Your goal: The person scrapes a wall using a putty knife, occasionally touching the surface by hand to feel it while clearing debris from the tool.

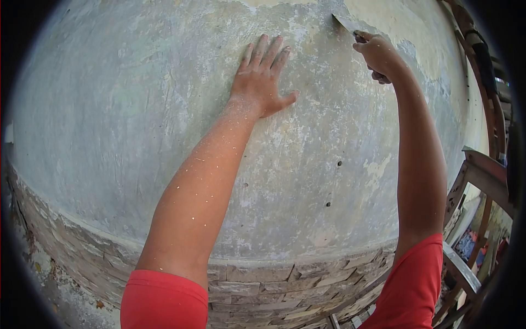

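from my place at a distance, i look through the head view and see the right hand [382,55] closed around the handle of a putty knife [345,23]. the blade goes out from this grip toward the upper left, and it lies at the weathered wall [307,131]; whether its edge really touches the surface, i cannot tell. the left hand [256,86] grips nothing: it is open, palm toward the wall, fingers spread, to the left of the knife grip and a little lower. i think it gives support to the body.

the step in hand, by my judgement, is scraping at the high part of the wall. above and to the right of the grip there is a cream patch [422,27] with a ragged border, where the coating looks chipped. pale specks lie on the left forearm [200,181], which agrees with scraping.

the next stroke calls for a low blade angle and even pressure, so that the edge slides under loose coating and no corner digs into the wall. i would also mind the right elbow, because a metal frame [487,167] stands at its outer side. below the grip, the small dark holes [339,163] could catch the blade, and the stone cladding [246,288] is lower again, well apart from the knife.
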`<state>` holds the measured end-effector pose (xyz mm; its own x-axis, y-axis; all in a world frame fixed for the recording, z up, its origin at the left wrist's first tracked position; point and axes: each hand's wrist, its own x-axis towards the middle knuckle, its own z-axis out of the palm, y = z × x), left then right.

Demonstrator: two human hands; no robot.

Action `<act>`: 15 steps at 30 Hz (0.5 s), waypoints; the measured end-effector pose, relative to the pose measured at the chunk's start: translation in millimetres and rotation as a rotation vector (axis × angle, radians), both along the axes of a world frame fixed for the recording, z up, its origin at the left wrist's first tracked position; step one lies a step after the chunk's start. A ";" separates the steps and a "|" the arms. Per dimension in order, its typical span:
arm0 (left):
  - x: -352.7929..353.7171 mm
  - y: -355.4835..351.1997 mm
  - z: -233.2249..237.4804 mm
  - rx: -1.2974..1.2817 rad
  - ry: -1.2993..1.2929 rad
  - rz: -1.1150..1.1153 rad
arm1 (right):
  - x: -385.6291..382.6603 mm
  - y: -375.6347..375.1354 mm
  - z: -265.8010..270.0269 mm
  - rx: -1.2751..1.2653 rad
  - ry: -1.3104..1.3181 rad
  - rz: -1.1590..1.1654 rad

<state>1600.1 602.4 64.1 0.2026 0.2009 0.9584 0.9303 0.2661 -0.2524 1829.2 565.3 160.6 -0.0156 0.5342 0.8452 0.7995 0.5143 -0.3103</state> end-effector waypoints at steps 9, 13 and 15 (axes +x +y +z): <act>-53.5 -7.1 8.3 0.151 -0.078 0.014 | -60.9 -27.4 -31.3 0.082 -0.121 0.114; -82.6 -16.0 10.0 0.181 -0.090 0.065 | -86.2 -26.2 -6.0 0.084 -0.126 0.074; -97.8 -22.3 8.9 0.167 -0.094 0.074 | -91.0 -40.1 -17.3 0.033 -0.202 0.005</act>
<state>1502.3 580.1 73.0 0.1011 0.0487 0.9937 0.9242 0.3651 -0.1120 1738.2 525.3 143.3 -0.1887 0.5061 0.8416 0.8412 0.5255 -0.1274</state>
